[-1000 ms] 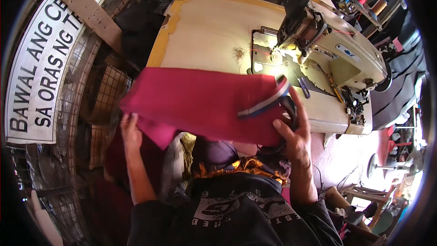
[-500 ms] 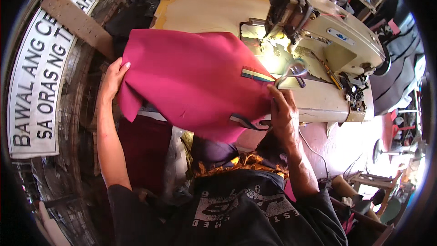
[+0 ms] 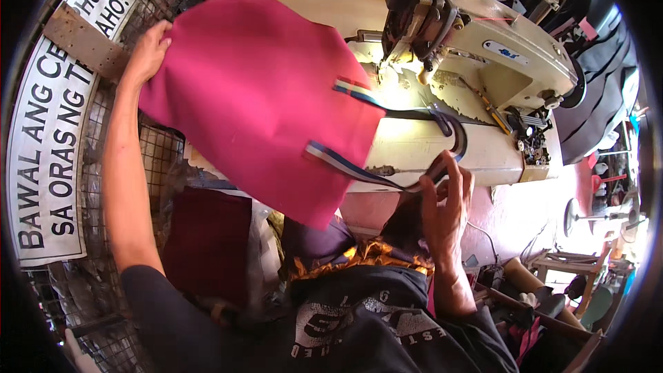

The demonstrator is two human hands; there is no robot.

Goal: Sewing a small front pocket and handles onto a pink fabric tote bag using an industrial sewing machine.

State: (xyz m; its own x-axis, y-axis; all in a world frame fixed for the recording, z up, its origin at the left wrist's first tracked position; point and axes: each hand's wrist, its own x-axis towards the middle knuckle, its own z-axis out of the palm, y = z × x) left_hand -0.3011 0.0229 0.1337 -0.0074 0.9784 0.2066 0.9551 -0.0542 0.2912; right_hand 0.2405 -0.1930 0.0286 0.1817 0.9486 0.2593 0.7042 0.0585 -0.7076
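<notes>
A magenta fabric bag panel [image 3: 262, 97] hangs in the air over the left half of a cream sewing table [image 3: 421, 145]. My left hand [image 3: 146, 52] grips its upper left corner, arm stretched far left. A striped blue-and-white strap loop [image 3: 387, 179] runs from the panel's right edge. My right hand [image 3: 445, 200] pinches the loop's lower end near the table's front edge. The cream sewing machine [image 3: 476, 34] stands behind, its lit needle area just right of the fabric.
A wire mesh wall with a white lettered sign [image 3: 52, 138] stands at left. Dark red fabric [image 3: 207, 242] lies piled below the table by my lap. Small tools [image 3: 490, 107] lie by the machine. Dark cloth [image 3: 601, 90] and a stool [image 3: 559, 262] sit at right.
My left hand has lifted the fabric up and swung it left, away from the table front. My right hand has slid down the strap, which now stretches out from the panel.
</notes>
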